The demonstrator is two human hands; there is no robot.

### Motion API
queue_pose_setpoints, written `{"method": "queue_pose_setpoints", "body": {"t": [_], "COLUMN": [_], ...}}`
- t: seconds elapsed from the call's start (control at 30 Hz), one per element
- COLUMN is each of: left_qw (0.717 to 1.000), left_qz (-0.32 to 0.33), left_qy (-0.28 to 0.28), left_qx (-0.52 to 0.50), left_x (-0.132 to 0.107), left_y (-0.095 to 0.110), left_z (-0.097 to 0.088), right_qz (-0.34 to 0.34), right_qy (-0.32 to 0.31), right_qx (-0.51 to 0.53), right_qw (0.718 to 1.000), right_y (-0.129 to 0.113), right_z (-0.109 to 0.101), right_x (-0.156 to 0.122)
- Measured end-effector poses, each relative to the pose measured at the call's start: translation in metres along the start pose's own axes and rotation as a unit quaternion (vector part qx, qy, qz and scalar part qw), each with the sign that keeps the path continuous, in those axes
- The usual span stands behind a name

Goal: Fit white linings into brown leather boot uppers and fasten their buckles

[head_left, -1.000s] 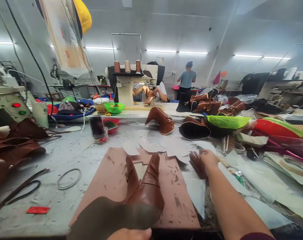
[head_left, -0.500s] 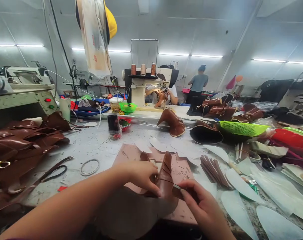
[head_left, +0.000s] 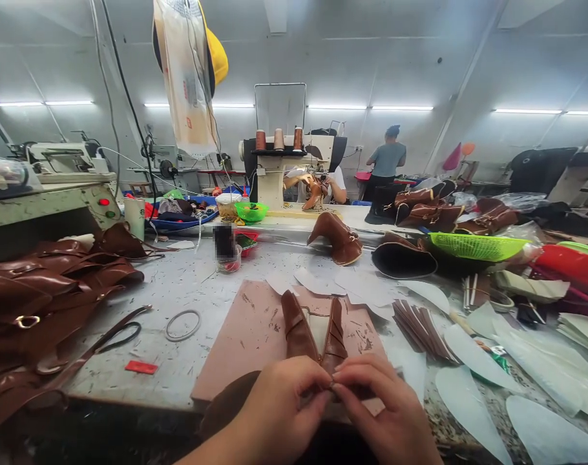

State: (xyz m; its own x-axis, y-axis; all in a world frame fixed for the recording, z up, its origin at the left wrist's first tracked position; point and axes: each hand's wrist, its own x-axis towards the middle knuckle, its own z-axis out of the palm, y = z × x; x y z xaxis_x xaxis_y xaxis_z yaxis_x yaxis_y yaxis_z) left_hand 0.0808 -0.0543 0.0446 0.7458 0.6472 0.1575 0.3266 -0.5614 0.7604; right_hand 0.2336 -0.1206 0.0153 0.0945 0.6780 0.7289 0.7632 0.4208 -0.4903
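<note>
A brown leather boot upper point(head_left: 296, 332) lies on the pink board point(head_left: 226, 352), its two shafts pointing away from me with a pale lining between them. At its near end my left hand point(head_left: 287, 400) is closed, thumb and forefinger pinched together. My right hand point(head_left: 384, 400) meets it there, also in a pinch. A small dark bit shows between the fingertips, too covered to name. Both hands hide the near part of the upper. Darker brown leather point(head_left: 229, 403) shows beside my left wrist.
Brown leather pieces point(head_left: 37, 290) are heaped at left, near a grey ring point(head_left: 182, 325) and a red scrap point(head_left: 141, 367). White curved sheets point(head_left: 468, 410) and brown strips point(head_left: 422, 329) lie at right. Behind stand a boot upper point(head_left: 336, 239), a green basket point(head_left: 478, 247) and a sewing machine point(head_left: 274, 184).
My left hand has drawn back toward me from the upper's shaft and joined my right hand at the near end. The upper's two shafts now show more openly. The view has shifted slightly.
</note>
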Motion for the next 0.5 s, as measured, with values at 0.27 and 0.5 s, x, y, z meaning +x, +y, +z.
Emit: {"method": "queue_pose_setpoints", "body": {"t": [0.27,0.5], "left_qw": [0.955,0.996], "left_qz": [0.235,0.053], "left_qy": [0.104,0.054], "left_qx": [0.145,0.054], "left_x": [-0.009,-0.018], "left_y": [0.001,0.004], "left_z": [0.009,-0.038], "right_qz": [-0.14,0.391], "right_qy": [0.106,0.053], "right_qx": [-0.079,0.599], "right_qw": [0.981,0.696], "right_y": [-0.016,0.013], "right_z": [0.0,-0.026], "right_x": [0.001,-0.029]}}
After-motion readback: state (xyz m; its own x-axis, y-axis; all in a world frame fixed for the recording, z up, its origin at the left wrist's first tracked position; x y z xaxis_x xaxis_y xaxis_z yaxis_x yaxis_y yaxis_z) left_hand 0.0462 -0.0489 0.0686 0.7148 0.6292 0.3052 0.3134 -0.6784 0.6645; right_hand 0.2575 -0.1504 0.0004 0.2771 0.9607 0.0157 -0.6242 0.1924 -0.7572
